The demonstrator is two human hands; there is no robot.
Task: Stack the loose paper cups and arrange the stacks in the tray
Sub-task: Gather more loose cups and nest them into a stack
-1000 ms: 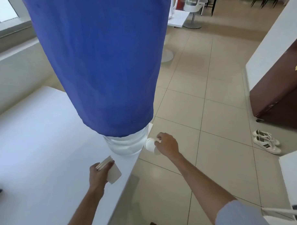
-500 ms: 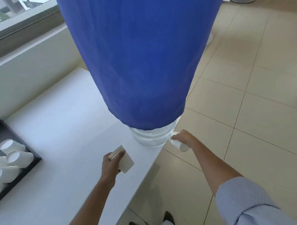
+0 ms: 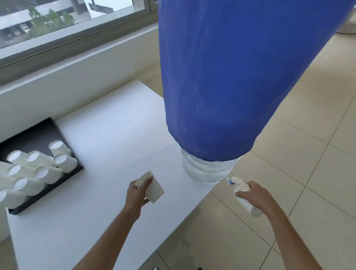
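Note:
My left hand (image 3: pixel 135 194) grips a short stack of white paper cups (image 3: pixel 153 189) above the white table (image 3: pixel 95 208), rims pointing up and left. My right hand (image 3: pixel 256 194) holds a single white paper cup (image 3: pixel 247 203) on its side, out past the table's right edge over the floor, just below the small tap (image 3: pixel 232 180) of the water bottle. At the far left a black tray (image 3: pixel 31 132) holds several stacks of white cups (image 3: pixel 41 172) lying on their sides, bases facing me.
A large water bottle (image 3: pixel 206 170) under a blue cloth cover (image 3: pixel 231 72) stands on the table's right corner. Tiled floor (image 3: pixel 315 150) lies to the right. A white ledge and window run behind the table.
The view has swung left, bringing the tray of cups fully into sight. My right hand has pulled the single cup back from the tap towards me. The left hand keeps its stack.

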